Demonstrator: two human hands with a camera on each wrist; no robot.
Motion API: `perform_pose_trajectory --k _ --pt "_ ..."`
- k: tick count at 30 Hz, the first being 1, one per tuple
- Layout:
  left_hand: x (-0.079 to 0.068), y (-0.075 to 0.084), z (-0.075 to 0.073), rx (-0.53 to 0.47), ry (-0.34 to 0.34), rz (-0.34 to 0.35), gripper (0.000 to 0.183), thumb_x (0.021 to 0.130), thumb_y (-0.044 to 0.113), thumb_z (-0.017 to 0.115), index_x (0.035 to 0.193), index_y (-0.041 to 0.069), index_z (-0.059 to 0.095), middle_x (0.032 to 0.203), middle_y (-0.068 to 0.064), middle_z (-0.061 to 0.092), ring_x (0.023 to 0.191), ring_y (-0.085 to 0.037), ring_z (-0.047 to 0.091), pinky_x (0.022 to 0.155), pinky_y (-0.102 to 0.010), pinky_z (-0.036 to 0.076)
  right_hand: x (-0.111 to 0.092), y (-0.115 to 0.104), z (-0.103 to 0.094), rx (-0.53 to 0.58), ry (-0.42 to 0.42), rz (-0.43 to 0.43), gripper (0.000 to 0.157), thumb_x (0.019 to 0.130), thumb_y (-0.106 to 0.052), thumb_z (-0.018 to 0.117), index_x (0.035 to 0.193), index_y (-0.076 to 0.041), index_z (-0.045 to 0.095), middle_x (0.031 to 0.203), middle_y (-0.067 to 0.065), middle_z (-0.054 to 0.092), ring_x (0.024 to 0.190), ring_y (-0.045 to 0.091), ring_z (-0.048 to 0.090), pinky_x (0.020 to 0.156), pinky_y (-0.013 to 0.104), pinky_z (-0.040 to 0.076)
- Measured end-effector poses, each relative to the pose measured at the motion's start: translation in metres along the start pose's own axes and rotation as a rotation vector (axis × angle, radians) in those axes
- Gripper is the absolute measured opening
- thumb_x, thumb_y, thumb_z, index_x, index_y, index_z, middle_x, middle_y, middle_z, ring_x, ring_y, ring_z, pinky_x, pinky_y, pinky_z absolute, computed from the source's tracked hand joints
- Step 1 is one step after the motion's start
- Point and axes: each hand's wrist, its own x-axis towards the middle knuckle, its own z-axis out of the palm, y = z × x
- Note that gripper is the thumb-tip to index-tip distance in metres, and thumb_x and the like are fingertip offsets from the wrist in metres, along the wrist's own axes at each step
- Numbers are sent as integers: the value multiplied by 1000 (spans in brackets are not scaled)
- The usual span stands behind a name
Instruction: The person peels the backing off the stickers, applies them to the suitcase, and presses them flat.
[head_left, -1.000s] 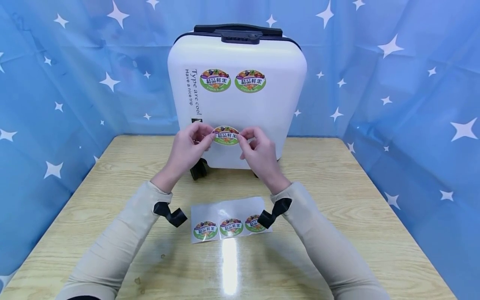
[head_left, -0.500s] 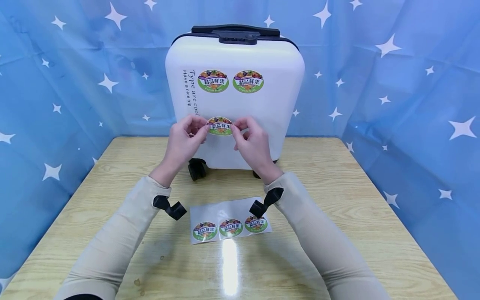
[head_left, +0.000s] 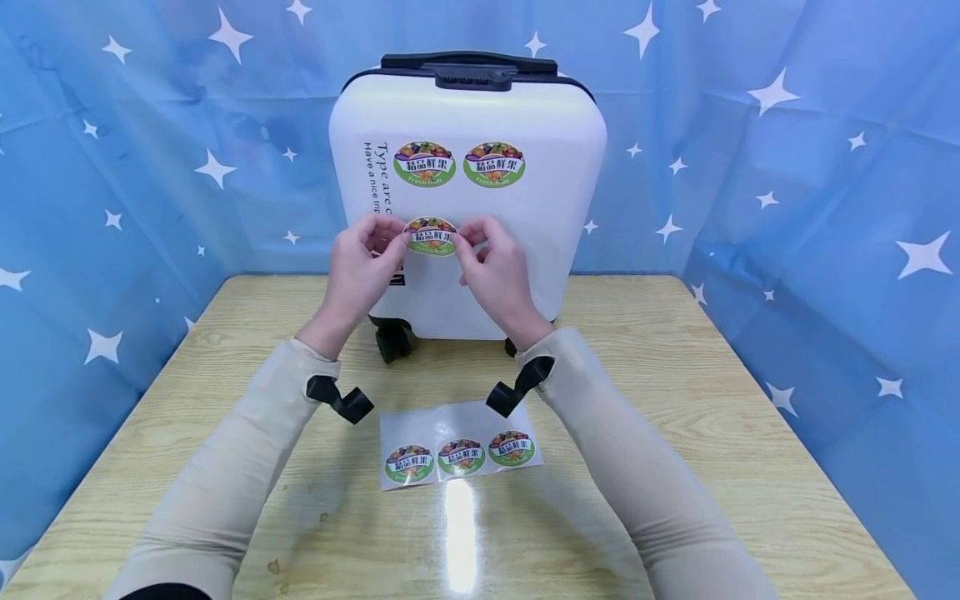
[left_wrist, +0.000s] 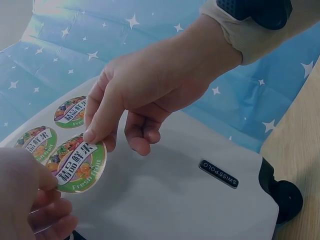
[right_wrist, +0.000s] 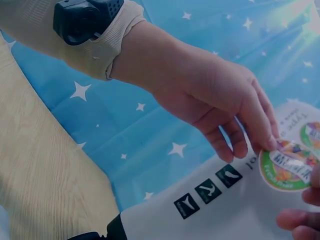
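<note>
An oval fruit-label sticker (head_left: 431, 237) is held level in front of the white suitcase (head_left: 480, 304), below two similar stickers on its front, the left one (head_left: 424, 164) and the right one (head_left: 494, 165). My left hand (head_left: 358, 265) pinches its left end between thumb and fingers. Its right end is pinched by my right hand (head_left: 497, 271). In the left wrist view, the left hand (left_wrist: 22, 197) is at lower left and the right hand (left_wrist: 150, 82) reaches across from upper right. Whether the held sticker touches the suitcase, I cannot tell.
A sticker sheet (head_left: 412, 425) with three oval stickers along its front edge lies on the wooden table (head_left: 675, 400). The suitcase stands upright on black wheels (head_left: 393, 342). Blue star-patterned curtains (head_left: 150, 192) surround the table's back and sides.
Both hands have risen along the suitcase front and moved slightly left, carrying the sticker closer to the two upper stickers. The sheet on the table stays put.
</note>
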Motion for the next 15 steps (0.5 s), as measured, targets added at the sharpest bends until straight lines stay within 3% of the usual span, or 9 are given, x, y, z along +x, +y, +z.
perform_pose_trajectory --k 15 --pt "16 2 4 20 58 14 14 88 11 62 93 -1 63 80 -8 61 63 -16 53 57 -21 44 14 0 5 -37 67 2 10 91 -13 60 93 -4 56 77 3 58 51 12 52 48 24 47"
